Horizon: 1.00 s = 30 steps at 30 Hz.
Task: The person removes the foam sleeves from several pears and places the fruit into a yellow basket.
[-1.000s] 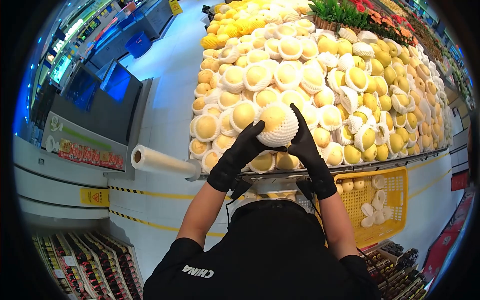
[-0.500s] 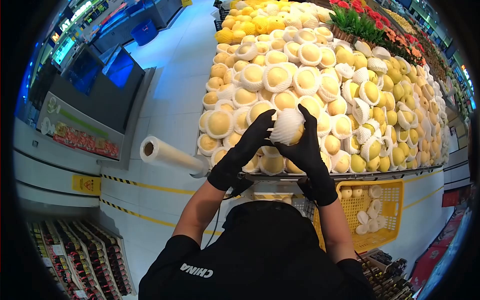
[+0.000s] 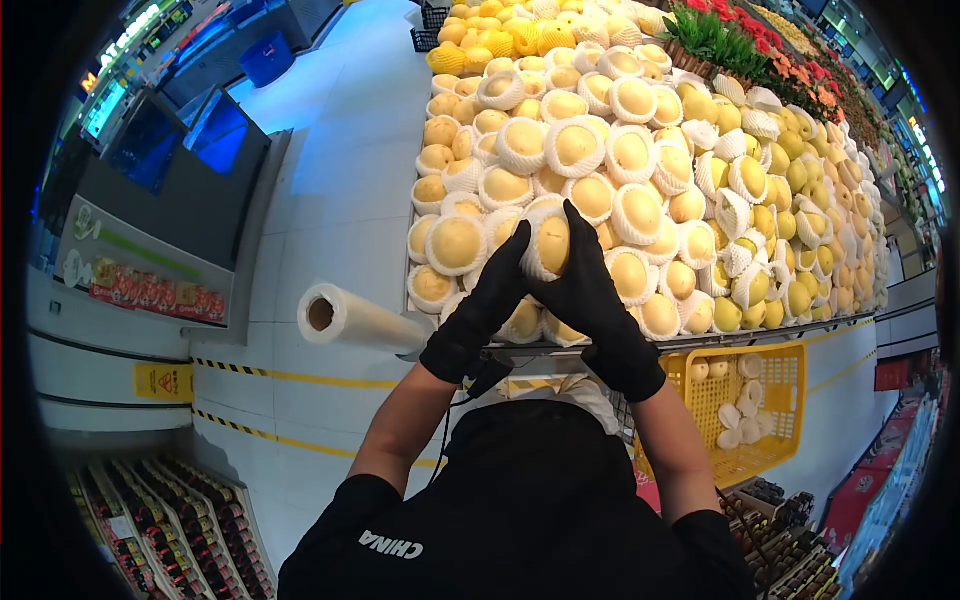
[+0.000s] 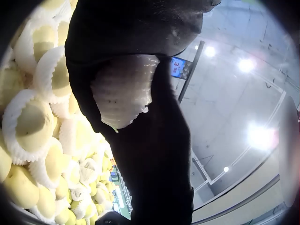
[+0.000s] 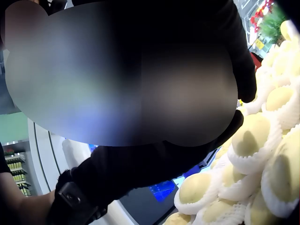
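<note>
Both hands wear black gloves and hold one round yellow fruit (image 3: pixel 552 245) in a white foam net, above the front of the fruit display. The left hand (image 3: pixel 492 290) has its fingers against the fruit's left side, and the right hand (image 3: pixel 590 285) curls round its right side. In the left wrist view, the white net (image 4: pixel 123 91) shows between the dark fingers of a glove (image 4: pixel 159 140). A blurred patch covers much of the right wrist view, hiding the fruit; a gloved arm (image 5: pixel 126 166) shows below it.
Netted fruit (image 3: pixel 575 146) is piled across the display, with potted flowers (image 3: pixel 700 38) at its back. A roll of clear plastic (image 3: pixel 365 322) juts out at the front left corner. Below the front edge stands a yellow crate (image 3: pixel 796 400) holding some fruit and empty nets.
The held fruit has turned between the hands, its yellow face now showing upward with the net round its side. The hands have drawn closer together, and the head view has shifted slightly.
</note>
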Each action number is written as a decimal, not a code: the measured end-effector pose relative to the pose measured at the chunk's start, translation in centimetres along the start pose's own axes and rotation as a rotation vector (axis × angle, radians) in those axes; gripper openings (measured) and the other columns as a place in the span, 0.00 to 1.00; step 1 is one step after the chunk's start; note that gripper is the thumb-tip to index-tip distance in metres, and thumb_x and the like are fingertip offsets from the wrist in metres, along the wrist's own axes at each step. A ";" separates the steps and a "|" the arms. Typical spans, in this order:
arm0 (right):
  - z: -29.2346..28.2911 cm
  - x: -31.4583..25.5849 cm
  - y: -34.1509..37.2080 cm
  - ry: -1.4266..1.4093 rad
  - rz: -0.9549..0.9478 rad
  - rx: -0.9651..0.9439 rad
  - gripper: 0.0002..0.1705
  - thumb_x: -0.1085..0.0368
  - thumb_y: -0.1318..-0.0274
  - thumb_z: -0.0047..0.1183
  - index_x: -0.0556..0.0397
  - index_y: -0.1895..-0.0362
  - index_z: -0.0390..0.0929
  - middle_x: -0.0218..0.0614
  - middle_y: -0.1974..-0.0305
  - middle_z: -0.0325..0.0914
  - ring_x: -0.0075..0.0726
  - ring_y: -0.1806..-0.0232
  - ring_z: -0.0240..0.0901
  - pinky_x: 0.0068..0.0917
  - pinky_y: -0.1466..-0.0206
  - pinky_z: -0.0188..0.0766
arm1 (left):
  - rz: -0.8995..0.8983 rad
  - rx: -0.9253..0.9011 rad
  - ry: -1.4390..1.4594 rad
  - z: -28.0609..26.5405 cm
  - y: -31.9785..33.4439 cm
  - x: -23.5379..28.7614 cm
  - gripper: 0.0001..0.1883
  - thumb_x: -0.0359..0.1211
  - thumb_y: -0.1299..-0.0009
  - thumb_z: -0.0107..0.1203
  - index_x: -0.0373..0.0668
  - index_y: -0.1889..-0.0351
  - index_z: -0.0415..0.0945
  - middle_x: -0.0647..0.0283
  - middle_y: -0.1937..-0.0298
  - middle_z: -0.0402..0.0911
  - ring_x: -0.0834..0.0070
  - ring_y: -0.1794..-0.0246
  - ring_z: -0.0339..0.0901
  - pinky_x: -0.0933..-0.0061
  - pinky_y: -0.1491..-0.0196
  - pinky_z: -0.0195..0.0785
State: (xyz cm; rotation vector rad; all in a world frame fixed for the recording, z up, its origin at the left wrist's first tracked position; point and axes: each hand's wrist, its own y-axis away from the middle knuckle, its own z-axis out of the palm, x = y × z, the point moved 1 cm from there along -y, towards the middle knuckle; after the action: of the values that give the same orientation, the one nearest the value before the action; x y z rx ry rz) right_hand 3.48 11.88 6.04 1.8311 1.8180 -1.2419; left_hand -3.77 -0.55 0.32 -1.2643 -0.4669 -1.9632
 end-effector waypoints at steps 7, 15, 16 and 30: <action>0.2 0.4 -2.1 0.200 0.006 0.105 0.61 0.59 0.67 0.74 0.58 0.30 0.48 0.57 0.41 0.59 0.63 0.40 0.57 0.49 0.37 0.57 | -0.088 0.281 0.019 2.0 -0.6 3.4 0.31 0.45 0.27 0.50 0.43 0.31 0.55 0.58 0.37 0.66 0.71 0.41 0.69 0.69 0.46 0.70; 1.8 1.8 -5.1 -0.198 -0.206 0.046 0.50 0.67 0.58 0.66 0.55 0.31 0.52 0.50 0.36 0.58 0.52 0.41 0.62 0.43 0.38 0.61 | 0.086 0.371 0.034 -1.9 -3.9 3.7 0.27 0.40 0.32 0.59 0.38 0.40 0.64 0.57 0.46 0.72 0.69 0.48 0.75 0.68 0.50 0.75; 1.3 2.5 -5.3 -0.289 -0.150 0.008 0.48 0.68 0.55 0.65 0.54 0.31 0.52 0.47 0.36 0.59 0.49 0.43 0.64 0.41 0.41 0.65 | 0.127 0.367 -0.010 -2.5 -4.2 4.4 0.27 0.39 0.33 0.60 0.38 0.40 0.65 0.57 0.47 0.73 0.69 0.49 0.76 0.68 0.51 0.75; -3.1 7.9 -5.2 -0.457 0.131 -0.067 0.32 0.69 0.46 0.57 0.53 0.36 0.63 0.39 0.48 0.71 0.31 0.59 0.70 0.28 0.54 0.72 | -0.123 0.347 -0.478 -9.8 -10.3 5.4 0.23 0.41 0.33 0.60 0.38 0.45 0.72 0.61 0.53 0.80 0.73 0.55 0.79 0.71 0.52 0.73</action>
State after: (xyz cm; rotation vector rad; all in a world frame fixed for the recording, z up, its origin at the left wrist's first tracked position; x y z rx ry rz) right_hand -1.37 20.35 4.11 1.4519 1.4483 -1.3913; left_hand -18.85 -2.15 1.61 -1.4939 -1.0930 -1.5711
